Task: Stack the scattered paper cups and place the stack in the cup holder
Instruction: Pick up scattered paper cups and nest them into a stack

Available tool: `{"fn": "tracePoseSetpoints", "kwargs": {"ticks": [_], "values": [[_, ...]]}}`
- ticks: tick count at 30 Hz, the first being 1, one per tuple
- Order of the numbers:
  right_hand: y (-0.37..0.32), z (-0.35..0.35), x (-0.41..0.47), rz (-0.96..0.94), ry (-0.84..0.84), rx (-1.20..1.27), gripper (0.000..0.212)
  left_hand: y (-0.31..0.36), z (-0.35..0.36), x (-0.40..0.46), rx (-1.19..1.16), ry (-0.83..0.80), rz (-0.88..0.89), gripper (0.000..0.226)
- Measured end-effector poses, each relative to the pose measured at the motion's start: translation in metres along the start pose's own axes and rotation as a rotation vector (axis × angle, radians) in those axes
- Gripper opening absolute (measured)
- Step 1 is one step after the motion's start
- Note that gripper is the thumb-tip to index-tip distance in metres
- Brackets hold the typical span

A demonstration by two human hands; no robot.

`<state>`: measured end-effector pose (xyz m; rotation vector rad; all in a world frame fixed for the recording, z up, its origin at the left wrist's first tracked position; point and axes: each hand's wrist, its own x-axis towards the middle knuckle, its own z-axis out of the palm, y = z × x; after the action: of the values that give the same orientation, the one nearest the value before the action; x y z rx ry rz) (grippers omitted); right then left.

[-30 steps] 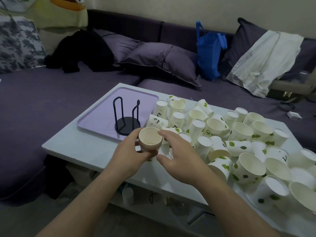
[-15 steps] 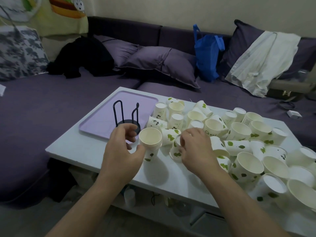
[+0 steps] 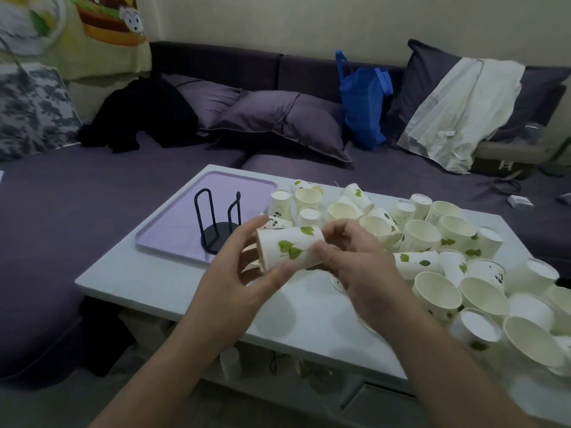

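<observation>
A white paper cup with green leaves [image 3: 290, 247] lies sideways in the air above the table's front, rim toward the left. My left hand [image 3: 241, 279] grips its rim end and my right hand [image 3: 355, 261] grips its base end. Whether another cup sits nested inside it is hidden by my fingers. The black wire cup holder [image 3: 216, 225] stands with nothing in it on a lilac tray [image 3: 173, 217], just behind and left of my left hand. Several loose paper cups [image 3: 432, 239] lie scattered, upright and tipped, over the right half of the white table [image 3: 148, 282].
A purple sofa wraps around the table's far and left sides, with cushions [image 3: 278, 118], a blue bag [image 3: 364, 100], black clothing [image 3: 139, 118] and a white garment [image 3: 457, 109] on it. The table's near edge runs under my forearms. Cups at the far right reach the table edge.
My left hand held a cup upright while my right hand reached into the pile. My right hand has come back to the left, and both hands now hold a leaf-printed cup turned sideways.
</observation>
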<state>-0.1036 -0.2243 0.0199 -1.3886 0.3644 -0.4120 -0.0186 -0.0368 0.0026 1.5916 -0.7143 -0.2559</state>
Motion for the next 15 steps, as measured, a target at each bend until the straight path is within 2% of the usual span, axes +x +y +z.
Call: {"fn": "tracePoseSetpoints", "kwargs": {"ticks": [3, 8, 11, 15], "values": [[0.011, 0.010, -0.001, 0.061, -0.061, 0.000, 0.013, 0.007, -0.008, 0.005, 0.005, 0.074, 0.032, 0.071], [0.015, 0.006, 0.010, 0.019, 0.157, -0.333, 0.007, 0.016, -0.037, 0.030, 0.194, 0.203, 0.093, 0.061], [0.020, -0.002, 0.016, 0.028, 0.208, -0.411, 0.010, 0.007, -0.044, 0.046, 0.447, 0.153, 0.140, 0.064], [0.026, -0.005, 0.021, 0.014, 0.157, -0.607, 0.020, -0.011, -0.041, 0.055, 0.664, -0.015, 0.156, 0.072]]}}
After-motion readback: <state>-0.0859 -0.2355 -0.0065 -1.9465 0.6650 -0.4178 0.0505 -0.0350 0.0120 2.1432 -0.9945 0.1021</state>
